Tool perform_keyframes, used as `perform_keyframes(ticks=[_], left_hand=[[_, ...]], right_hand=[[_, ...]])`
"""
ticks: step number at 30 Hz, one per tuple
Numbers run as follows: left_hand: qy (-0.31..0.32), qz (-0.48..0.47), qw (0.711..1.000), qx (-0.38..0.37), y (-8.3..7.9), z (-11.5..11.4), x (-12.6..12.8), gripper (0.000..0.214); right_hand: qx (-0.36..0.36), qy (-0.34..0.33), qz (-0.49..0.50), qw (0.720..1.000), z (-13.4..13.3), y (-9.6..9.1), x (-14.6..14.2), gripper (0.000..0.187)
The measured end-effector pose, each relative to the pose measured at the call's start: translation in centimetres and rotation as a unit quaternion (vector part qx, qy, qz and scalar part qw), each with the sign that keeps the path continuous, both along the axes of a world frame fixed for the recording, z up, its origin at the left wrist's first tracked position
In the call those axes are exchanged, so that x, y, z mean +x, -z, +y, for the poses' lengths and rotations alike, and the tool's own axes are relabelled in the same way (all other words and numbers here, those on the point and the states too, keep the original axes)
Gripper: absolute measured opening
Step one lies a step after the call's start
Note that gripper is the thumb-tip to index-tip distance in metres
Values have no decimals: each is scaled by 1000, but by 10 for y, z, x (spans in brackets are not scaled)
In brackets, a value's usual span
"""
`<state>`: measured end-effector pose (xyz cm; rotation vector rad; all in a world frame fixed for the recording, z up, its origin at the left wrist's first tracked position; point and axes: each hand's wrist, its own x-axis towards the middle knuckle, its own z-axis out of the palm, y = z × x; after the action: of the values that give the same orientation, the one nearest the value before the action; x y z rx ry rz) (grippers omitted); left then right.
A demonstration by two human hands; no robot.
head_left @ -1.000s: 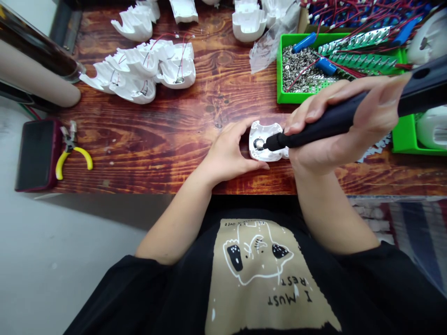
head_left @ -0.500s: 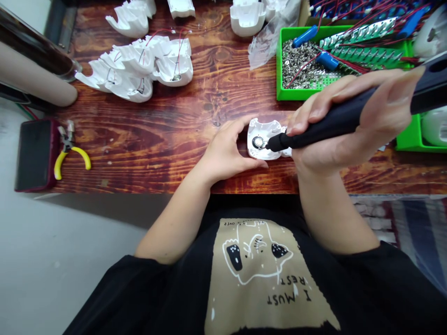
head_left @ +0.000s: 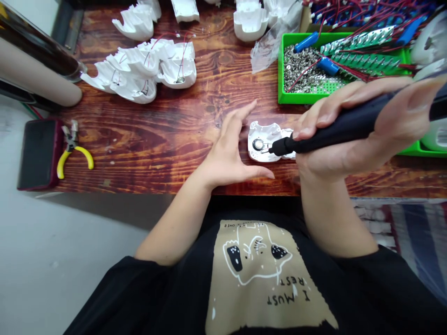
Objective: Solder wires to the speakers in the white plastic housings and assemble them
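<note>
A small white plastic shell [head_left: 266, 141] with a round metal contact inside lies near the front edge of the wooden table [head_left: 167, 135]. My right hand [head_left: 352, 135] is closed around a black pen-shaped tool [head_left: 331, 131], whose tip rests in the shell beside the contact. My left hand [head_left: 228, 151] sits just left of the shell with fingers spread, off the part.
A pile of white shells with red wires [head_left: 143, 70] lies at the back left, more shells [head_left: 249, 21] at the back. A green tray [head_left: 284, 98] holds metal parts, blue cells and wires. Yellow-handled pliers [head_left: 71, 151] and a dark phone [head_left: 38, 153] lie far left.
My left hand has let go of the white shell and opened, fingers spreading away from it. The tool tip has stayed in the shell.
</note>
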<state>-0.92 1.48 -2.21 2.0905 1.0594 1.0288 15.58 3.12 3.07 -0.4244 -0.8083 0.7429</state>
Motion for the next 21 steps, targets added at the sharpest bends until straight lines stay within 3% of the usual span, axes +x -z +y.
perform_keyframes(ticks=[2,4,8,14,21], left_hand=[[-4,5,999,41,-11,-5,0,98],[-8,18,996,85,-19,-9,1,71],[-24,46,986,158,-23,-14,6,34],[-32,34,974,221,-24,-13,11,20],[-43,17,978,204,-22,-13,10,9]], right_hand=[[-10,23,0,1000,-2,-9,0,28],[-25,64,-6,998,-3,-19,1,33],[-44,83,-39,995,-4,-34,10,36],[2,48,-60,997,-2,-36,18,30],[-23,81,-54,995,-8,-40,1,45]])
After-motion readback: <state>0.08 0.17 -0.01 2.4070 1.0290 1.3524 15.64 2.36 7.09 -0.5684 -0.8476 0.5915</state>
